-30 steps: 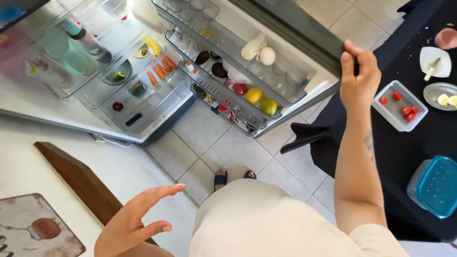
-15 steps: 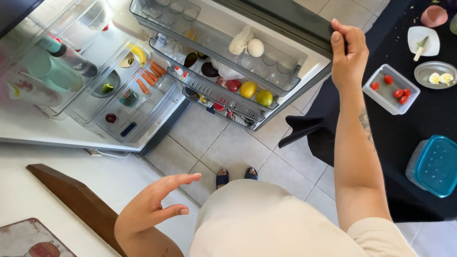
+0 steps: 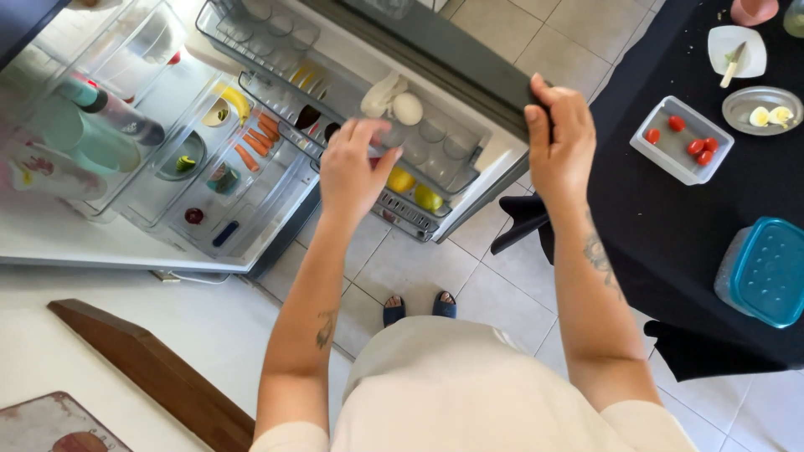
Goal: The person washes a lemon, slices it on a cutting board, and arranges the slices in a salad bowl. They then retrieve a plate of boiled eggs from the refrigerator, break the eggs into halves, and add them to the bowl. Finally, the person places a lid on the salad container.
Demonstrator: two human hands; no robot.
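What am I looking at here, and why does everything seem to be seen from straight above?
The camera sits on a person's head and looks down, so you see their own arms, beige clothing and feet on the tiled floor. There is no machine. The right hand grips the edge of the open grey fridge door. The left hand holds nothing and reaches toward the clear door shelf, close to a white egg, with yellow lemons lower down. To the right, a black table carries a clear tray of red cherry tomatoes and a blue-lidded plastic box.
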